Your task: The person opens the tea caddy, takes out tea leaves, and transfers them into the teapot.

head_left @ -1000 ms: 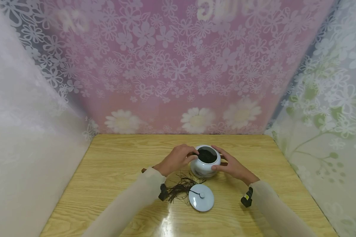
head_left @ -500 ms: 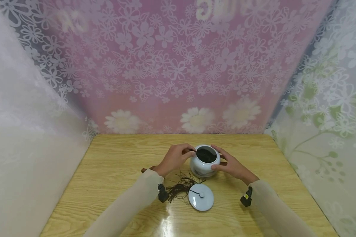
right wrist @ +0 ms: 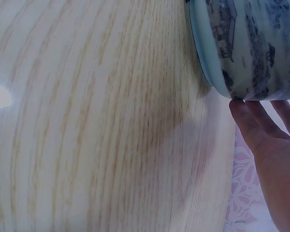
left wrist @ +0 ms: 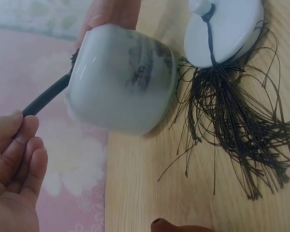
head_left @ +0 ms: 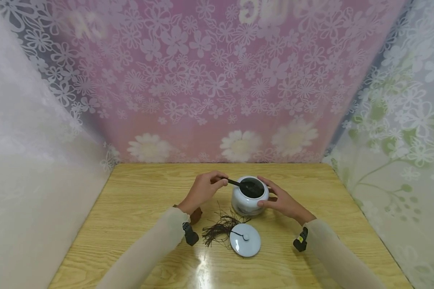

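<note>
A white porcelain jar [head_left: 243,205] with a dark ink landscape painted on its side stands uncovered on the table. Dark, leaf-like stuff [head_left: 252,192] lies inside it. My left hand [head_left: 201,189] pinches the end of a black scoop [head_left: 233,182] between thumb and fingers. The scoop slants down over the jar's left rim, and its far end is in the jar's mouth. In the left wrist view, dark bits show where the handle [left wrist: 46,94] meets the rim. My right hand [head_left: 285,204] grips the jar from the right, thumb in front and fingers behind.
In front of the jar lies its round white lid [head_left: 244,245], a dark cord tied at its knob. The cord's dark stringy tassel [head_left: 220,229] spreads to the left. A reddish-brown rounded object [head_left: 196,216] is partly hidden by my left wrist. A floral curtain [head_left: 188,120] hangs behind the table.
My left hand has drawn back leftward from the jar's rim, and more of the black scoop's handle shows. The brown object shows more beside my wrist. The right hand has kept its place.
</note>
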A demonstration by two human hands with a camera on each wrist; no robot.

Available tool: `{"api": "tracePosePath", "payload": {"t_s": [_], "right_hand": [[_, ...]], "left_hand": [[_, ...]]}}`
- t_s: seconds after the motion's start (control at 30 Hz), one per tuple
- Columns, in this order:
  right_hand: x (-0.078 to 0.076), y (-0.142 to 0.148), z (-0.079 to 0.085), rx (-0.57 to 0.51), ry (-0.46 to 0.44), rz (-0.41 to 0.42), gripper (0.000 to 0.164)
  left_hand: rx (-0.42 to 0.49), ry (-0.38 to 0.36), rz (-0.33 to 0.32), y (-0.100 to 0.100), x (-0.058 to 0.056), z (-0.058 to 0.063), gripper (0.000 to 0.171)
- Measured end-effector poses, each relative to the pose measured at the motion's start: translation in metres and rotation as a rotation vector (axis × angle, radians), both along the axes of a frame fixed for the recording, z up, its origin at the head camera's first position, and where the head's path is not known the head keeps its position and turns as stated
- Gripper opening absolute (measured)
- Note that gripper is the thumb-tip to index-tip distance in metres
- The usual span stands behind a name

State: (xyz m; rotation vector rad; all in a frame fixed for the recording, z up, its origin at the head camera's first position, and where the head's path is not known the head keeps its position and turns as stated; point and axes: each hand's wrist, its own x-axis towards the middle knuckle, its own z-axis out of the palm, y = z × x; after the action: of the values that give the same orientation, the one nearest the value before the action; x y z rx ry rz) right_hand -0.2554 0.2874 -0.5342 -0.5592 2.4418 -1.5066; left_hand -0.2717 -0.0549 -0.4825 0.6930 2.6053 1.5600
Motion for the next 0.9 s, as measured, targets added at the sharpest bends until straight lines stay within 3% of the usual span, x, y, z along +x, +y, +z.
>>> {"api": "tracePosePath", "payload": {"t_s": [0.43,0.9], "right_hand": [[-0.001,0.001,-0.002,-0.008,0.001,0.005,0.091],[-0.002,0.001,-0.003,-0.009,-0.004,0.002,0.090]], "left_hand": [[0.064,-0.026,0.052,-0.014,0.005,-0.001,0.023],[0.112,-0.110,0.102,-0.032,0.007,0.004,0.026]]}}
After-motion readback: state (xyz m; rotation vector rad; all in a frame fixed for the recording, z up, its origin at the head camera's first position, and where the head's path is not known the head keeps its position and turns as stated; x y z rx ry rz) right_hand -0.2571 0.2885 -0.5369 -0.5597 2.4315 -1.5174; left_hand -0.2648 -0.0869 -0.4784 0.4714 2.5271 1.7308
